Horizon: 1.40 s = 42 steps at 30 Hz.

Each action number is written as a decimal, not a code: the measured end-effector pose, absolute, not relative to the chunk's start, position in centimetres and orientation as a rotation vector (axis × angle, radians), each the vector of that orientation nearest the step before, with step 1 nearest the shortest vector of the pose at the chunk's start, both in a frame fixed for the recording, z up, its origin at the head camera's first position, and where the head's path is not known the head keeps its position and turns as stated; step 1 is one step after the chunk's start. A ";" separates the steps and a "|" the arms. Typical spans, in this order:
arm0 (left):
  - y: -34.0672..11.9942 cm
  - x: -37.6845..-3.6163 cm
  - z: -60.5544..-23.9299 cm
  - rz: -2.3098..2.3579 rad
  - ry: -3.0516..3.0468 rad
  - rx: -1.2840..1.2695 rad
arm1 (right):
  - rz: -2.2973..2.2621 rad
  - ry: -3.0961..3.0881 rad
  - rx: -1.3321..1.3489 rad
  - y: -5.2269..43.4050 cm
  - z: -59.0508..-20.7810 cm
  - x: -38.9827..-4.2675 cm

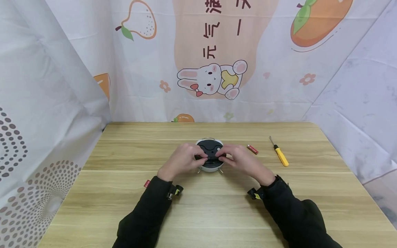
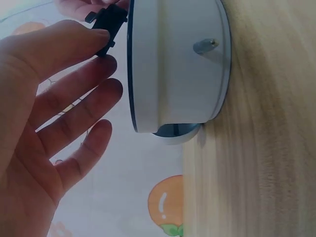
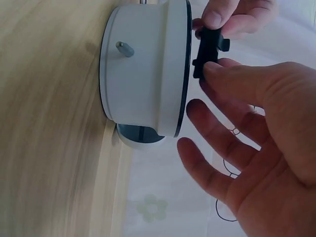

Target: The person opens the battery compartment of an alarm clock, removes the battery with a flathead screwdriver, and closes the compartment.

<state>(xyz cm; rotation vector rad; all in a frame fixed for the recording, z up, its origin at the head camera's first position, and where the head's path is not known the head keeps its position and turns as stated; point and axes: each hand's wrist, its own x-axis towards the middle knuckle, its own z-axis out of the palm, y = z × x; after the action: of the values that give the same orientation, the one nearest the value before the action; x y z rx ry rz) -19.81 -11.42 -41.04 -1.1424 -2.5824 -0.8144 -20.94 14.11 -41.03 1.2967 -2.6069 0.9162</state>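
Note:
A round white alarm clock [image 1: 210,146] lies face down on the table, its black back upward and its small metal legs pointing toward me. Just above that back, both hands hold a small black battery cover [image 3: 210,47] between them. My left hand [image 1: 185,159] pinches one end with thumb and index finger. At the other end, my right hand [image 1: 243,161] pinches it the same way. The remaining fingers of both hands spread loosely beside the clock's rim in the wrist views. The battery slot under the cover is mostly hidden by the fingers.
Right of the clock lies a red battery [image 1: 252,149], and farther right a screwdriver [image 1: 281,156] with a yellow handle. A small red object [image 1: 147,183] shows partly beside the left sleeve. Printed cloth [image 1: 139,69] hangs behind the wooden table [image 1: 211,213].

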 end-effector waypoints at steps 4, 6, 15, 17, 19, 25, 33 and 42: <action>-11.4 -19.9 -41.2 -0.808 -2.603 -1.145 | 0.844 -2.624 1.325 14.1 -41.1 -21.0; -11.5 -19.9 -41.3 -0.807 -2.613 -1.140 | 0.823 -2.623 1.332 14.1 -41.1 -20.9; -11.6 -20.0 -41.7 -0.794 -2.634 -1.110 | 0.810 -2.615 1.343 14.0 -41.3 -21.0; -11.6 -20.0 -41.7 -0.784 -2.639 -1.104 | 0.798 -2.619 1.340 14.0 -41.3 -21.0; -11.6 -20.0 -41.7 -0.781 -2.642 -1.099 | 0.788 -2.623 1.338 13.9 -41.4 -21.1; -11.5 -20.0 -41.8 -0.774 -2.666 -1.080 | 0.769 -2.620 1.336 13.9 -41.5 -21.1; -11.5 -20.1 -41.8 -0.771 -2.675 -1.091 | 0.747 -2.620 1.336 13.9 -41.5 -21.1; -11.6 -20.1 -41.9 -0.782 -2.682 -1.088 | 0.740 -2.604 1.341 13.9 -41.6 -21.1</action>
<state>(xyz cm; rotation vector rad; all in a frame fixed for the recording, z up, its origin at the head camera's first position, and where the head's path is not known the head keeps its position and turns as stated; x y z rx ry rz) -20.15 -11.58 -41.91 -1.0884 -2.6818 -0.7823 -21.07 13.87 -41.60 1.3413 -2.6043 0.7399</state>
